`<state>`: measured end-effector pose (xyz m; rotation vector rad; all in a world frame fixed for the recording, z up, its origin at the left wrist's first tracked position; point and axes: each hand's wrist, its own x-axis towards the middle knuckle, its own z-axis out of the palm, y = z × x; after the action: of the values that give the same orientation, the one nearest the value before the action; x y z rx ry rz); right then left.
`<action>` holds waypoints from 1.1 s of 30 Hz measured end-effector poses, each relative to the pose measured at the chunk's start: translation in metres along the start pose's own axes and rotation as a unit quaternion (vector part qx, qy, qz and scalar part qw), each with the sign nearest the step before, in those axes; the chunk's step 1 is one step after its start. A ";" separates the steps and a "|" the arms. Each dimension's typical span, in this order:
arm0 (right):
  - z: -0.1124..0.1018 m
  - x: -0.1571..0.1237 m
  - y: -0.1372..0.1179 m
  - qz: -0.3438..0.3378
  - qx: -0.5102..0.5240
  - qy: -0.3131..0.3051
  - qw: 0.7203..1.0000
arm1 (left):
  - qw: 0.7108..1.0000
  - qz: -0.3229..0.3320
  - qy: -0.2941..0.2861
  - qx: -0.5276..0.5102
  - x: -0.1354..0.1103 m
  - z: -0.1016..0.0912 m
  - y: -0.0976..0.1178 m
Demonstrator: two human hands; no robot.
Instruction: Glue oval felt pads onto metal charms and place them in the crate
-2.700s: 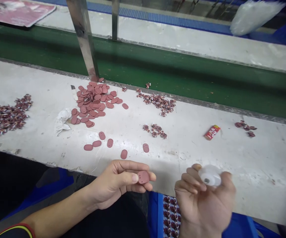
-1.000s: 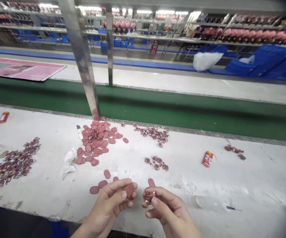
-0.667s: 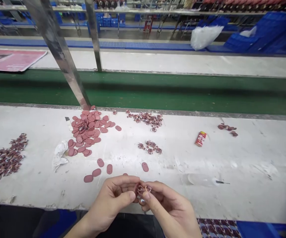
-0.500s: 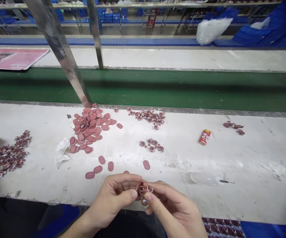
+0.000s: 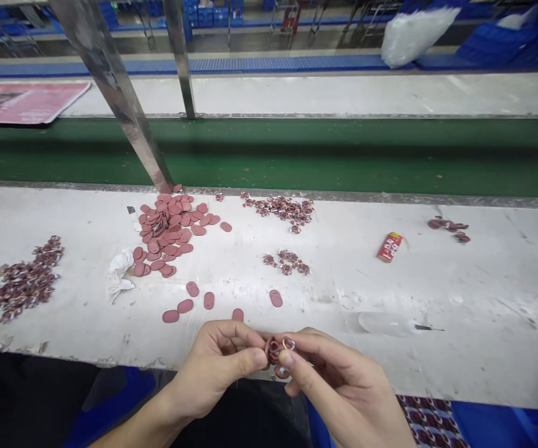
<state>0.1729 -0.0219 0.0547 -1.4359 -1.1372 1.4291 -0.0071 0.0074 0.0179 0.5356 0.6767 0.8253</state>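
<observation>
My left hand (image 5: 219, 367) and my right hand (image 5: 338, 386) meet at the near edge of the white bench (image 5: 459, 292). Both pinch one small dark-red oval piece with a little ring on it (image 5: 278, 351), held between thumbs and forefingers. A few loose red oval pieces (image 5: 189, 305) lie on the bench just beyond my hands. Farther back is a heap of the same red ovals (image 5: 168, 230). Small clusters of ringed red parts (image 5: 287, 261) lie to the right of the heap.
A slanted metal post (image 5: 119, 99) rises behind the heap. The green conveyor belt (image 5: 343, 155) runs behind the bench. A white rag (image 5: 119, 274), a red packet (image 5: 390, 247), a clear bottle with a needle tip (image 5: 390, 323) and a pile of ringed parts (image 5: 23, 286) lie around.
My right hand let go of the clear bottle, which now lies on the bench, and came over to my left hand. Both now pinch the red piece together. The view tilted up, then down.
</observation>
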 end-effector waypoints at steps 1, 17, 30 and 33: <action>-0.001 -0.001 -0.001 0.000 -0.006 -0.001 1.000 | 1.000 -0.004 0.003 -0.002 -0.001 0.000 0.000; -0.003 -0.005 0.001 -0.022 -0.061 -0.015 0.998 | 0.998 -0.011 0.056 -0.024 -0.010 0.009 -0.009; 0.009 -0.009 0.006 -0.047 0.017 0.044 0.998 | 0.996 0.006 0.084 -0.017 -0.012 0.016 -0.012; 0.013 -0.009 0.007 -0.049 0.031 0.056 0.997 | 0.997 0.012 0.081 -0.012 -0.013 0.016 -0.014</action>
<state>0.1611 -0.0330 0.0502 -1.3796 -1.0697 1.2885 0.0049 -0.0138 0.0238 0.4601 0.8097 0.9055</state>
